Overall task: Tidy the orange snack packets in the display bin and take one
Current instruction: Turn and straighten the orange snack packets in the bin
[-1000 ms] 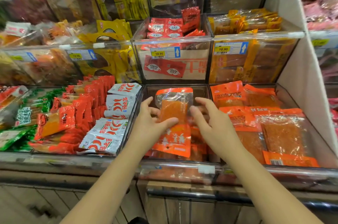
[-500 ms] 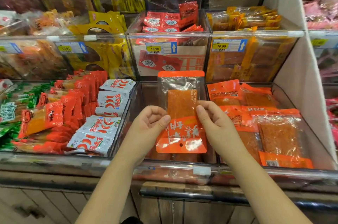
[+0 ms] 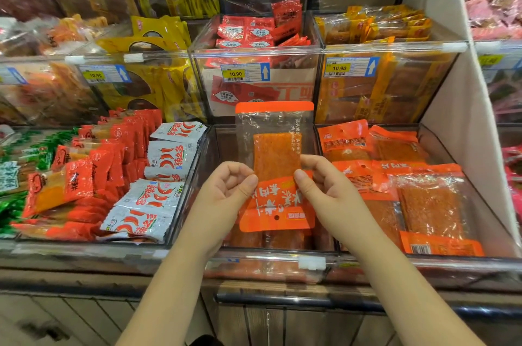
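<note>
Head view looks down on clear plastic bins of snacks. Yellow price tags [image 3: 236, 73] reading "10.90" sit on the fronts of the upper bins, each beside a white arrow on blue pointing up.

An orange snack packet [image 3: 275, 153] is held upright in the air above the middle display bin [image 3: 219, 142], between both hands. It is upside down. The white characters on its orange printed half are inverted and I cannot read them, and a small hang hole sits near its lower edge. Its upper half is crinkled clear film with an orange strip along the top, showing a flat orange-red slab inside.

The left hand [image 3: 223, 196] has its grip pinched on the packet's left edge, thumb in front and fingers curled. The right hand [image 3: 330, 190] pinches the right edge the same way.

More orange packets [image 3: 271, 238] lie in the bin beneath, partly hidden by the held one. The bin to the left holds white packets [image 3: 169, 159] printed with red chillies, beside rows of red packets [image 3: 113, 153]. The bin to the right holds larger orange packets [image 3: 423, 204] with clear windows, one showing a barcode. Behind, red sachets [image 3: 254, 32] and glossy yellow packets [image 3: 152, 34] fill the upper bins. A white panel [image 3: 452, 91] closes the right side.
</note>
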